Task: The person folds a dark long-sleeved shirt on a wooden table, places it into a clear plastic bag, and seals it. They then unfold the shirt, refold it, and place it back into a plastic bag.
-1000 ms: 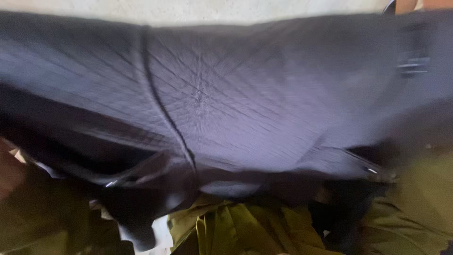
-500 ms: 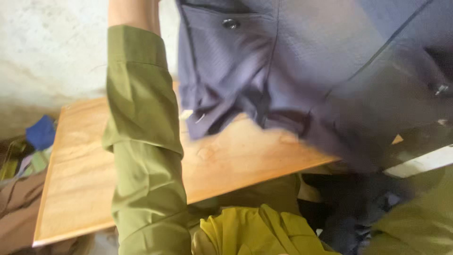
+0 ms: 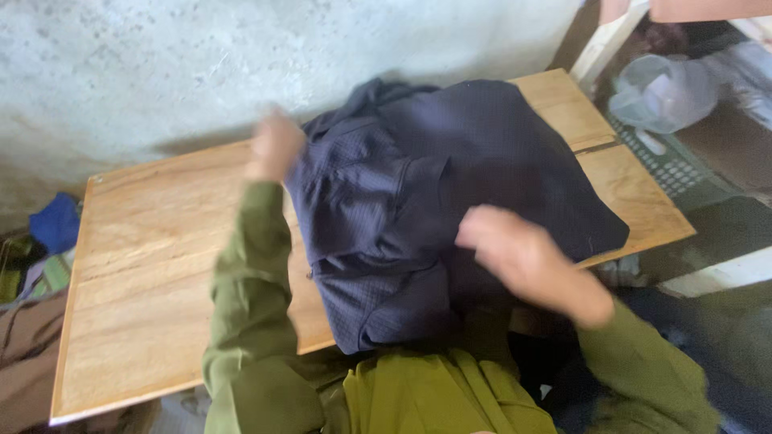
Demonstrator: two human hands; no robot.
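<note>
The navy quilted jacket (image 3: 450,209) lies spread on the wooden desk (image 3: 145,305), its length running near to far, with the closed left hand (image 3: 275,146) gripping its far-left collar edge and the open, blurred right hand (image 3: 527,261) hovering over its near-right part

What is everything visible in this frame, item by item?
dark blue garment: one, navy with a fine check weave, spread in a heap on the board
wooden board: one, light brown, under the garment, against the wall
wall: one, pale grey, rough, behind the board
clothes pile: several, blue, green and brown, at left edge
plastic bag: one, clear, upper right
olive cloth: one, yellow-green, bottom centre
left hand: one, green sleeve, at the garment's upper left edge; blurred
right hand: one, green sleeve, over the garment's near side; blurred
</note>
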